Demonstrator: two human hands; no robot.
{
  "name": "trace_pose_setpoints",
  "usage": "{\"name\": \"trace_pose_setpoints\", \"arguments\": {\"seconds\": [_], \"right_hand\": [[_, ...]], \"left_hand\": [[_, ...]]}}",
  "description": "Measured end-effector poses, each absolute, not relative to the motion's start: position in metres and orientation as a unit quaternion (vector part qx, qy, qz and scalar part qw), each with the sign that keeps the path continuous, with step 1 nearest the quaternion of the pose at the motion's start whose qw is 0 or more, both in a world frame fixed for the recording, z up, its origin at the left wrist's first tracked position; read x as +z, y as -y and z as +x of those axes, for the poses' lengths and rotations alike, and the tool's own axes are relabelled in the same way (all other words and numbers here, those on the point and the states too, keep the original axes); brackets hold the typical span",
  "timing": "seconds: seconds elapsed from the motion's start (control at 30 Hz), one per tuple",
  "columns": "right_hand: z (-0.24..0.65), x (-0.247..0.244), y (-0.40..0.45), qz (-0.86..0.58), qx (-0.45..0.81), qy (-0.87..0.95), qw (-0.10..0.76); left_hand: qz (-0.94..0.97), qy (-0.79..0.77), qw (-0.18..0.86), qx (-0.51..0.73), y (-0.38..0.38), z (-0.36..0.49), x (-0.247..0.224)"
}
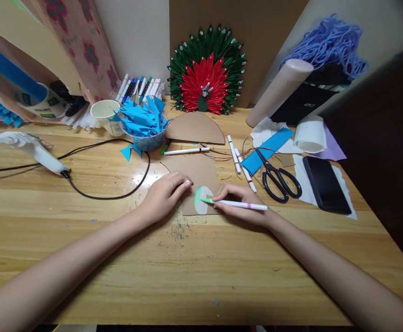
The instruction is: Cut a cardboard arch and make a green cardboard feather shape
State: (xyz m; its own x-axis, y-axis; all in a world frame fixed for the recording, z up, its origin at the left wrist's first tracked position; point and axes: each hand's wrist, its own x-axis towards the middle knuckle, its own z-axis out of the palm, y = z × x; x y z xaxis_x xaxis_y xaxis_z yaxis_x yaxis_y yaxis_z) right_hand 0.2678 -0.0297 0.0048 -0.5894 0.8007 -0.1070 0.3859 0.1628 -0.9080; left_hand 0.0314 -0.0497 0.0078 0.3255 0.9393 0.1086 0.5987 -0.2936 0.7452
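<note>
My right hand [239, 203] is closed around a white marker pen [246, 205] with a light green tip. That tip touches a white oval paper piece [205, 206], coloured green along its left side. The oval lies on a brown piece of cardboard [197, 167] near its front edge. My left hand [166, 193] presses on the left part of this cardboard, its fingers bent and close together, thumb beside the index finger. Some of its fingertips are hidden. Behind lie a half-round cardboard piece [195, 128] and a capped white marker [186, 151].
Black-handled scissors [279, 180], a blue strip [267, 150] and a phone [326, 184] lie at the right. At the left are a bowl of blue scraps [147, 140], a paper cup [106, 113], a glue gun [37, 150] and its cord. A red-green peacock [206, 76] stands behind.
</note>
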Motion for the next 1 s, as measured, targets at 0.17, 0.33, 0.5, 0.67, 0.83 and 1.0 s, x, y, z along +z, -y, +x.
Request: {"name": "trace_pose_setpoints", "arguments": {"seconds": [0.17, 0.33, 0.5, 0.67, 0.83, 1.0], "right_hand": [[0.2685, 0.0060, 0.0299, -0.401, 0.511, 0.734, 0.199], [0.2687, 0.0076, 0.0287, -0.434, 0.490, 0.722, 0.223], [0.2705, 0.0065, 0.0254, -0.384, 0.511, 0.746, 0.185], [0.2711, 0.0061, 0.0254, -0.383, 0.500, 0.750, 0.201], [0.2724, 0.0047, 0.0252, -0.394, 0.500, 0.742, 0.210], [0.2734, 0.0053, 0.0242, -0.344, 0.514, 0.766, 0.178]], "left_hand": [[0.756, -0.508, 0.307, 0.277, 0.0497, 0.0315, 0.0085], [0.757, -0.510, 0.304, 0.274, 0.0502, 0.0316, 0.0093], [0.754, -0.511, 0.306, 0.276, 0.0505, 0.0314, 0.0090], [0.756, -0.508, 0.307, 0.278, 0.0497, 0.0314, 0.0085], [0.756, -0.507, 0.307, 0.279, 0.0495, 0.0320, 0.0094], [0.755, -0.507, 0.308, 0.278, 0.0497, 0.0319, 0.0094]]}}
